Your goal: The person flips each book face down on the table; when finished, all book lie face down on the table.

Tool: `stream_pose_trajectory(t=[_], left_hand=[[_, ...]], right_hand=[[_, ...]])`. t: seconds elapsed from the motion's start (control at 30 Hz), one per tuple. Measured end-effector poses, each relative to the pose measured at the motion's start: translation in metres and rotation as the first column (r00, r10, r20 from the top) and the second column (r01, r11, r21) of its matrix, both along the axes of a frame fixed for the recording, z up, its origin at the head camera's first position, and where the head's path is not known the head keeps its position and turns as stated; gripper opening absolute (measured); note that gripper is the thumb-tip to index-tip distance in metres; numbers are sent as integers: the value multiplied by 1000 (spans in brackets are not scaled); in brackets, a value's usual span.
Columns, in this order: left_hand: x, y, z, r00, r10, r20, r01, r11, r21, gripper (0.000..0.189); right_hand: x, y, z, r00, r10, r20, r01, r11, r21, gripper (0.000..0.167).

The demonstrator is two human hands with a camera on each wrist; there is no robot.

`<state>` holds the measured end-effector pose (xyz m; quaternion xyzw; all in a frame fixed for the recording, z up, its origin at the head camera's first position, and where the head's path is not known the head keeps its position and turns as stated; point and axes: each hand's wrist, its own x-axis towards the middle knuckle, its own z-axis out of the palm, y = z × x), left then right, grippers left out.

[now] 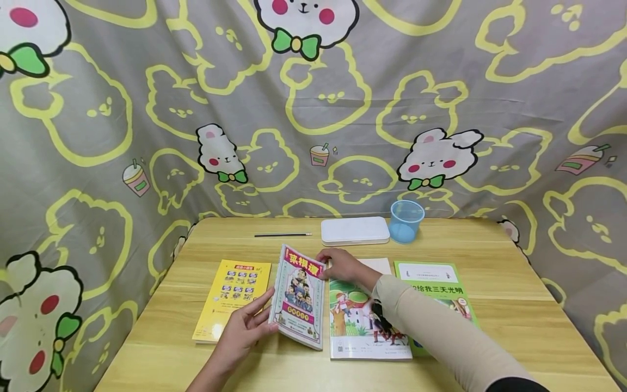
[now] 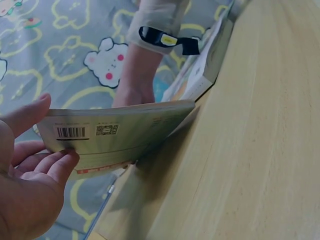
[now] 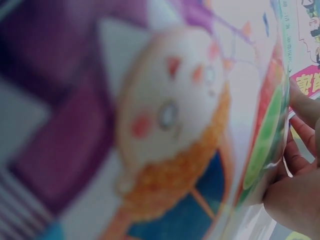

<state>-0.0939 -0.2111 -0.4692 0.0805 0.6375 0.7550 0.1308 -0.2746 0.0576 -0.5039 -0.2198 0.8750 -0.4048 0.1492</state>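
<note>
Behind wooden table (image 1: pixel 161 326), cartoon-print curtain (image 1: pixel 303 114)

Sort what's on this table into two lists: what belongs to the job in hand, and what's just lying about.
In the job:
- held book, tilted up off the table
- left hand, gripping its left edge
- right hand, at its upper right corner

Lying about, apparently:
- yellow book
- illustrated book
- green book
- pencil
- white case
- blue cup
</note>
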Motion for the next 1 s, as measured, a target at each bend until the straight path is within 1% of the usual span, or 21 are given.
stream_pose_trajectory(t=[0.17, 0.43, 0.57, 0.7, 0.8, 0.93, 1.0], left_hand=[[0, 1, 3, 1000, -3, -7, 3, 1000, -1, 83], [1, 1, 6, 999, -2, -46, 1, 1000, -30, 83], [2, 2, 7, 999, -6, -41, 5, 999, -34, 83], [2, 2, 7, 999, -12, -44, 11, 999, -30, 83], [2, 1, 6, 997, -26, -79, 24, 999, -20, 82], [4, -1, 6, 987, -59, -147, 59, 998, -3, 80], [4, -1, 6, 983, -76, -167, 78, 997, 7, 78]], right_hand=[[0, -1, 0, 1000, -6, -16, 6, 1000, 9, 32], [-1, -2, 0, 997, 5, -82, -2, 999, 40, 31], [0, -4, 1, 994, 26, -108, -22, 999, 38, 33], [1, -9, 2, 986, 55, -154, -47, 997, 53, 37], [2, -13, 5, 982, 61, -179, -51, 997, 60, 39], [6, -17, 14, 982, 61, -176, -53, 997, 48, 43], [8, -20, 19, 983, 63, -171, -58, 998, 37, 45]])
